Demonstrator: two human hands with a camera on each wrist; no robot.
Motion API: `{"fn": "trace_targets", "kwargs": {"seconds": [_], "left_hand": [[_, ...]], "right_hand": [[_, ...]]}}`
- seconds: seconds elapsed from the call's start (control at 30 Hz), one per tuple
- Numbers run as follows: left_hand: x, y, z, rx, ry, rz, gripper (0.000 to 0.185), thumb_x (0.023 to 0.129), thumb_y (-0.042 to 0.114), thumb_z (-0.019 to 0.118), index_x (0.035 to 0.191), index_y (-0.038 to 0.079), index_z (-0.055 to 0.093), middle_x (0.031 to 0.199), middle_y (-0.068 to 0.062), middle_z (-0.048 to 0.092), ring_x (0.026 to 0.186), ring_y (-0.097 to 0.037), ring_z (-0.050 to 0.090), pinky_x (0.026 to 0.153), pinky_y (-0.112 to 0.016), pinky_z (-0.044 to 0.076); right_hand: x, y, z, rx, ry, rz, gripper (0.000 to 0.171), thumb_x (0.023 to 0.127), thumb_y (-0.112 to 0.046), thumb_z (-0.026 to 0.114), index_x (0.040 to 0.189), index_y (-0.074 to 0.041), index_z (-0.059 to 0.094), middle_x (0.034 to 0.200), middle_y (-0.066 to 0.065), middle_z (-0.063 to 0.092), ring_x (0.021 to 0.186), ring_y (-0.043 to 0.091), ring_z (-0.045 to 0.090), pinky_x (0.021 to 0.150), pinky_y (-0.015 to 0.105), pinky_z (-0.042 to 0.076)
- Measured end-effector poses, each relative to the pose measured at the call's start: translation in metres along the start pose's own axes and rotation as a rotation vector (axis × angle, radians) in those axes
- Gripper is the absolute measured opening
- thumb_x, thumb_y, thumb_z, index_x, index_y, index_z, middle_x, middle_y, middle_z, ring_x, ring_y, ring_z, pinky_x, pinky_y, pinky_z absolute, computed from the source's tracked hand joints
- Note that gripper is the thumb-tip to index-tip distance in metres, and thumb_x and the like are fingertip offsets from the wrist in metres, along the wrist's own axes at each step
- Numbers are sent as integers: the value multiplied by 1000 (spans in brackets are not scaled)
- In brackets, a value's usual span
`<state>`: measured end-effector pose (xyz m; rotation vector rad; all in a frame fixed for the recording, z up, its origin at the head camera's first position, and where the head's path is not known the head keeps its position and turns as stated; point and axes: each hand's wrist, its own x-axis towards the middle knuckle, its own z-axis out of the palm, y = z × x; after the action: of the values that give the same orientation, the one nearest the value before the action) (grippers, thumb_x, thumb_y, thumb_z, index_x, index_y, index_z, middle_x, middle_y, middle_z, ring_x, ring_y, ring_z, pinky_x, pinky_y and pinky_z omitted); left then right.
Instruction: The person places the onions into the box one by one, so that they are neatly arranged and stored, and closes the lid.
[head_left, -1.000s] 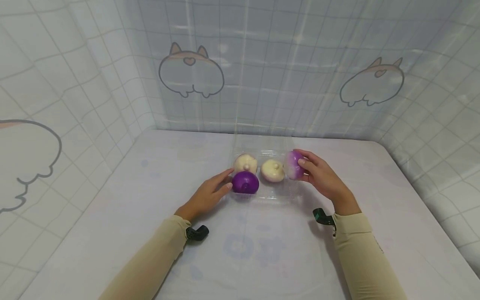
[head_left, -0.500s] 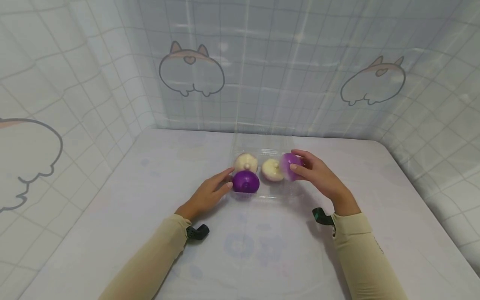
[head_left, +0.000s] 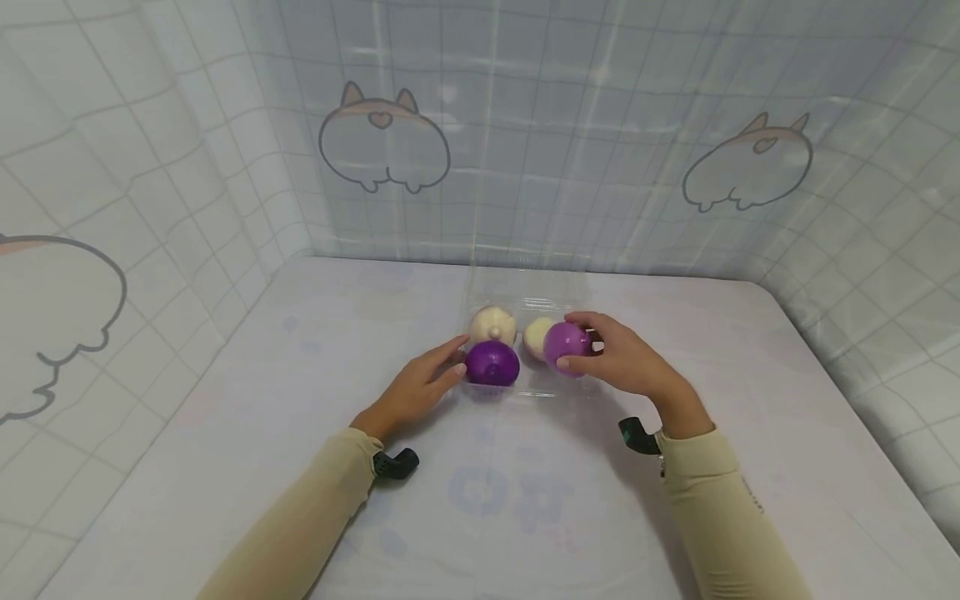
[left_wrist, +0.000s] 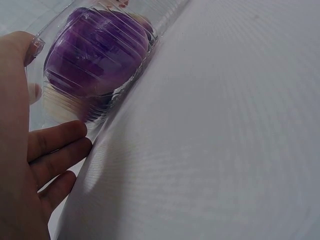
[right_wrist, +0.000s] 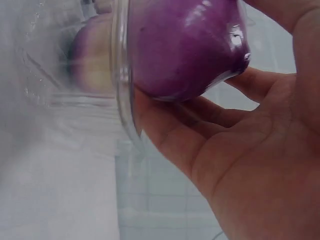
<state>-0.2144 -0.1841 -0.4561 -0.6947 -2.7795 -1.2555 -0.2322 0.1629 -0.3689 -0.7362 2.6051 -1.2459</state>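
My right hand [head_left: 626, 354] grips a purple-topped turnip [head_left: 567, 346] at the right side of a clear plastic clamshell box [head_left: 536, 385]. In the right wrist view this turnip [right_wrist: 185, 47] sits at the level of the box rim [right_wrist: 122, 65], with fingers underneath and beside it. Inside the box lie a dark purple turnip [head_left: 492, 364] at front left, a cream one [head_left: 492, 322] behind it and another cream one [head_left: 536, 337], partly hidden by the held turnip. My left hand [head_left: 412, 387] rests at the box's left side, fingers loosely extended, thumb near the rim.
The clear lid [head_left: 525, 285] lies folded back behind the box. A pale cloth [head_left: 480, 533] covers the table, and grid-patterned curtains [head_left: 525, 167] close in the back and both sides. Each wrist bears a small black camera mount [head_left: 397, 464].
My right hand has moved left and toward me with the turnip, turning it so its purple top faces up. It now overlaps the right cream turnip. My left hand has stayed put.
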Motion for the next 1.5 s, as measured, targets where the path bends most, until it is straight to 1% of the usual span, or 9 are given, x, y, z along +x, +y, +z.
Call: {"fn": "trace_targets", "kwargs": {"seconds": [0.17,0.43,0.7,0.83,1.13,1.23,1.33,1.4,1.5], "left_hand": [[0,-1,0,-1,3,9,57,106,45,46,158,26,33,145,-7,55,138,-23,45,116,-48,30],[1,-2,0,-9,4,18,57,106,45,47,158,25,34,144,-7,56,138,-23,45,116,-47,31],[1,0,0,-15,11,42,57,106,42,48,158,22,35,144,-10,55,137,-26,46,115,-49,31],[1,0,0,-12,14,36,57,106,42,48,158,24,35,144,-9,55,138,-25,46,116,-48,31],[1,-1,0,-2,14,34,57,106,43,48,158,24,34,143,-8,56,138,-25,45,116,-49,31],[1,-1,0,-3,7,21,57,106,45,47,158,26,33,144,-6,56,138,-22,44,116,-46,31],[1,-1,0,-1,4,14,57,106,46,46,158,27,33,144,-6,56,139,-22,44,116,-45,30],[1,-2,0,2,6,19,57,106,45,46,158,26,33,144,-6,56,138,-23,44,116,-46,31],[2,-2,0,4,10,28,57,106,45,46,158,26,34,143,-6,56,138,-23,45,116,-47,31]], "right_hand": [[0,-5,6,-108,-20,-14,80,84,-40,82,147,-6,47,137,13,49,116,29,53,91,44,53],[0,-12,15,-186,-69,24,79,86,-39,80,150,-11,46,127,16,48,107,27,55,89,44,52],[2,-10,21,-225,-52,-11,80,85,-40,80,149,-6,46,125,16,51,104,25,55,86,42,52],[3,-11,24,-224,-45,-1,80,84,-39,81,148,-5,47,122,15,52,102,24,56,85,41,53],[1,-16,24,-261,-77,42,82,87,-46,77,152,-11,43,126,17,49,105,26,57,90,44,52],[-1,-14,22,-277,-89,20,75,91,-40,71,152,-9,42,128,17,49,107,26,56,92,44,51],[-1,-12,20,-285,-90,-22,68,92,-29,66,151,-6,43,129,18,51,110,26,55,92,44,51],[-1,-12,20,-285,-91,-54,66,90,-23,65,150,-3,44,130,18,53,113,27,53,94,45,50],[0,-12,21,-277,-93,-78,65,91,-22,68,149,-2,45,131,19,55,117,29,52,95,47,49]]}}
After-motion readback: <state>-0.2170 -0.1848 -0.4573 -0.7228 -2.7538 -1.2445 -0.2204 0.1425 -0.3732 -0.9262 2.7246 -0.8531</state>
